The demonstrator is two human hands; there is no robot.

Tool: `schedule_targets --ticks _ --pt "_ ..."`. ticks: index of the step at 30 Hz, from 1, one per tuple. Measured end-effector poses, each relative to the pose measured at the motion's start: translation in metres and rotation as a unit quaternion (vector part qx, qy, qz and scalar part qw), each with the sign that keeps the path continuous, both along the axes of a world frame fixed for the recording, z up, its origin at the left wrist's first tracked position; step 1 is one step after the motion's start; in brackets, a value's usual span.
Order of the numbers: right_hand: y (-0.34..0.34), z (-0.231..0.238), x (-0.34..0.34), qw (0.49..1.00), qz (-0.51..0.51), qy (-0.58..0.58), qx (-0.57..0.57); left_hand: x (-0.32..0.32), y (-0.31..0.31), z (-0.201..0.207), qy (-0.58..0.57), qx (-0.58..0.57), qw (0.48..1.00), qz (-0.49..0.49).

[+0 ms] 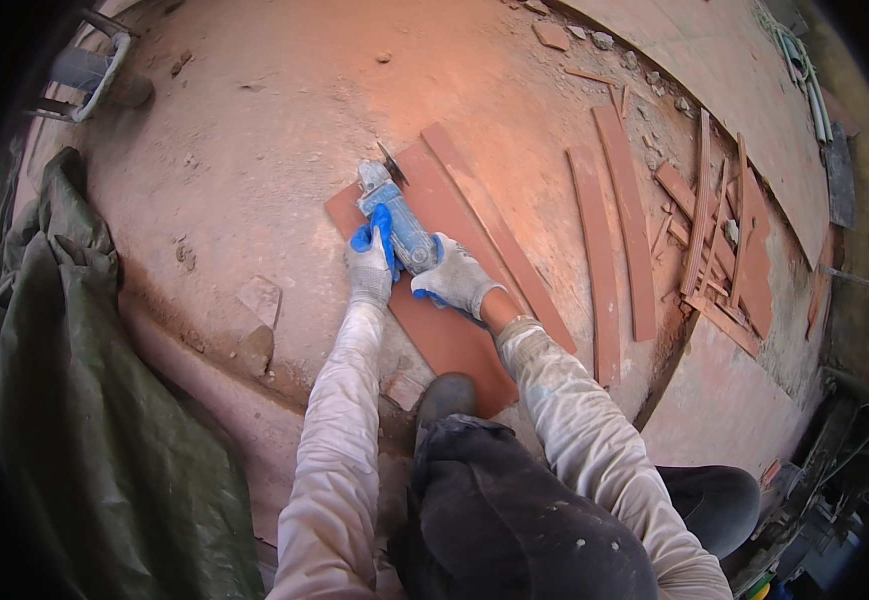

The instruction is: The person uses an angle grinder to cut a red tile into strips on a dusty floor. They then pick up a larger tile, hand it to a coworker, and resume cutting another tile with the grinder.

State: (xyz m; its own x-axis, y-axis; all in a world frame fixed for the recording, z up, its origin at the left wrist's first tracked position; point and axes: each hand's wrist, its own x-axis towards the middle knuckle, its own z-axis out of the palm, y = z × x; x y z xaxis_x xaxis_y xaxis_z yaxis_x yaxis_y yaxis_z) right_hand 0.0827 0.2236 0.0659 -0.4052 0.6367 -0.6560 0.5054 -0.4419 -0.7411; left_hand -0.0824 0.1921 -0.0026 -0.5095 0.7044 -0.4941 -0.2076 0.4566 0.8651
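Grinder work on a dusty red floor

Both gloved hands, left hand (369, 268) and right hand (458, 283), were wrapped tight around the blue angle grinder (397, 224) on a red tile (445, 335); cut strips (615, 240) lay near the floor's (255, 130) right edge.

packages: 0 | labels: 0 | signs: 0 | screens: 0; none visible anywhere in view

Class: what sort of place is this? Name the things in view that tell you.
Probably a building site or tile-cutting yard: a dusty ground, cut reddish strips lying about, and both gloved hands, left hand and right hand, gripping an angle grinder on a reddish tile.
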Motion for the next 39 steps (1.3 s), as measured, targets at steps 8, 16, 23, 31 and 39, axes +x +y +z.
schedule_targets --ticks 8,16,23,31,39 --pt "-0.002 0.005 -0.001 1.0 -0.01 -0.021 -0.001 0.0 -0.001 -0.001 -0.027 -0.002 0.999 0.018" --pt "-0.008 0.004 0.004 0.999 0.002 -0.034 -0.013 0.002 -0.004 0.007 -0.013 -0.005 1.0 -0.006" --pt "-0.011 0.003 0.006 1.0 -0.003 -0.018 0.001 0.003 -0.006 0.007 0.016 0.005 1.0 -0.013" --pt "-0.014 0.007 0.004 1.0 -0.02 0.003 0.002 0.001 -0.008 0.006 -0.005 0.006 1.0 -0.015" --pt "-0.02 0.003 0.005 1.0 -0.021 -0.007 0.001 0.003 -0.014 0.003 -0.01 0.005 1.0 -0.015"
